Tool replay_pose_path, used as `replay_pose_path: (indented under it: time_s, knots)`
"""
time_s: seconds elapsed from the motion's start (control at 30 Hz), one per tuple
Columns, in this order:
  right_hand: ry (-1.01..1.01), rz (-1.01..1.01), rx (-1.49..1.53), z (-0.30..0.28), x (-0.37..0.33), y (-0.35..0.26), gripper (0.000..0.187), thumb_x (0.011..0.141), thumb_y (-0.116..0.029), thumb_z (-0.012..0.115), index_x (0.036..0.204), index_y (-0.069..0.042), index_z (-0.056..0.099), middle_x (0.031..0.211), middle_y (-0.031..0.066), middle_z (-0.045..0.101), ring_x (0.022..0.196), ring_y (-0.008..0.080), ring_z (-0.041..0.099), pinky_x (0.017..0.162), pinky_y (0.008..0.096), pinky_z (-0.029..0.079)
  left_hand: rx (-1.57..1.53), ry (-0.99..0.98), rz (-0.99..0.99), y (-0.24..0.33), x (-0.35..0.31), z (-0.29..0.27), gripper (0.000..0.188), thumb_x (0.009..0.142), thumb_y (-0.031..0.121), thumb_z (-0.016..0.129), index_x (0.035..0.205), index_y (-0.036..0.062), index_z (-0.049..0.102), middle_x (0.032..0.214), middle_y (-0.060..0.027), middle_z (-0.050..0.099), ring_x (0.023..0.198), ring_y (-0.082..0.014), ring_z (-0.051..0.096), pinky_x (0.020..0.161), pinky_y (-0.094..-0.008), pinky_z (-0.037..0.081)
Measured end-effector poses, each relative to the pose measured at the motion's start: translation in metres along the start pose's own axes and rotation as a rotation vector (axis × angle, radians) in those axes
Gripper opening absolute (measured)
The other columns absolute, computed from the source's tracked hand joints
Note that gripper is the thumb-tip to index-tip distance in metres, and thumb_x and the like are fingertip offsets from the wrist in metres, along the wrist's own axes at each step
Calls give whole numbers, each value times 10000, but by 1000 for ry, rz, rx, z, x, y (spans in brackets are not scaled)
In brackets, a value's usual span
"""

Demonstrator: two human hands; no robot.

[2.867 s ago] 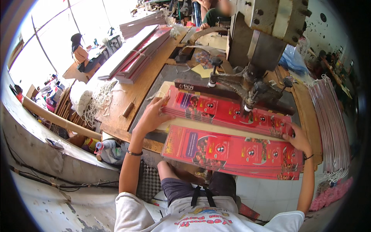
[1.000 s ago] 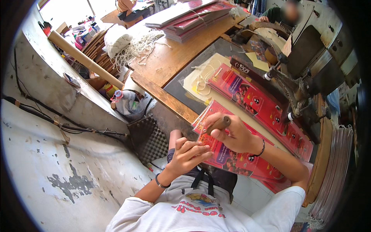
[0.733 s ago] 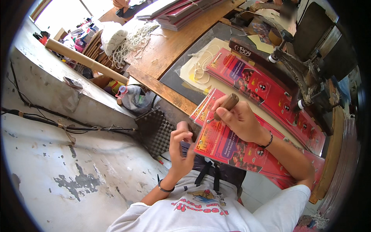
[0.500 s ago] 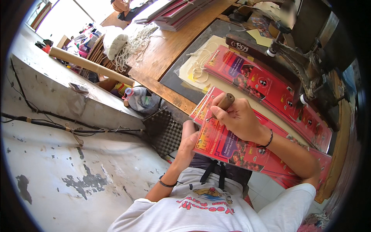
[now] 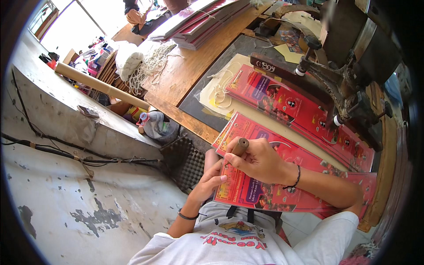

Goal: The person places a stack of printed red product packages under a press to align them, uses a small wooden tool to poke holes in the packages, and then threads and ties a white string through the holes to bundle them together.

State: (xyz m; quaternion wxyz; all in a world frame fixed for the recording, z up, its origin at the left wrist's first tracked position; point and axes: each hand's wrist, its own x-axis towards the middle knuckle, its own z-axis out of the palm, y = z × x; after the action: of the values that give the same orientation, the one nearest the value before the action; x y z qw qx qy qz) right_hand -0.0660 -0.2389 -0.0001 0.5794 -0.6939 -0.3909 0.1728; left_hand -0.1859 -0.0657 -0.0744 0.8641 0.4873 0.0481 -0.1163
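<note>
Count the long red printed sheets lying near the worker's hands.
2: one red sheet at the table edge under both hands, another red sheet farther back beneath the press. Each may be a stack hiding more.

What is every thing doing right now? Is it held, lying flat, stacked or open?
Right hand: closed around a brown stick.
Brown stick: upright in the fist, tip poking out.
Left hand: fingers on the red card's near edge.
Red card: long, lying flat under both hands.
Second red card: flat under the machine.
Metal machine: standing over the card.
Stack of boards: piled flat.
</note>
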Motion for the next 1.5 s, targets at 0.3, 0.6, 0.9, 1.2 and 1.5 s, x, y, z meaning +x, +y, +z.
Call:
replay_pose_path:
  time_s: [0.3,0.6,0.9,1.2,1.5]
  knots:
    - [69,3,82,2,-1,1,169,945,-169,618,929,-2,636,663,102,653,562,140,630,530,306,481,176,-47,-83,22,-2,12,356,1004,263,529,1043,-71,642,937,-56,675,819,-76,617,719,-248,497]
    - [46,-52,28,-3,1,-4,146,941,-141,624,919,3,616,678,107,649,563,162,628,529,313,475,33,-6,-45,19,-4,16,341,1003,240,496,1063,-73,615,955,-76,669,809,-90,635,715,-241,508]
    - [-70,-297,-214,2,-2,-16,182,909,-188,686,944,-29,606,732,124,652,664,282,677,606,357,539,37,-26,89,24,-5,26,354,1013,268,487,1021,-60,620,943,-61,661,798,-62,609,701,-220,483]
    - [79,-213,-100,2,-4,-1,147,952,-150,615,942,-8,581,787,99,642,599,194,637,547,315,489,143,36,0,23,-3,25,305,1011,242,496,861,-7,588,783,17,571,687,-36,501,607,-222,401]
    - [49,-263,-105,-1,-4,-9,134,947,-133,617,924,-6,581,828,87,638,590,156,593,531,292,460,237,33,26,31,-3,31,333,1025,222,472,806,-8,574,702,27,511,639,-38,426,561,-236,353]
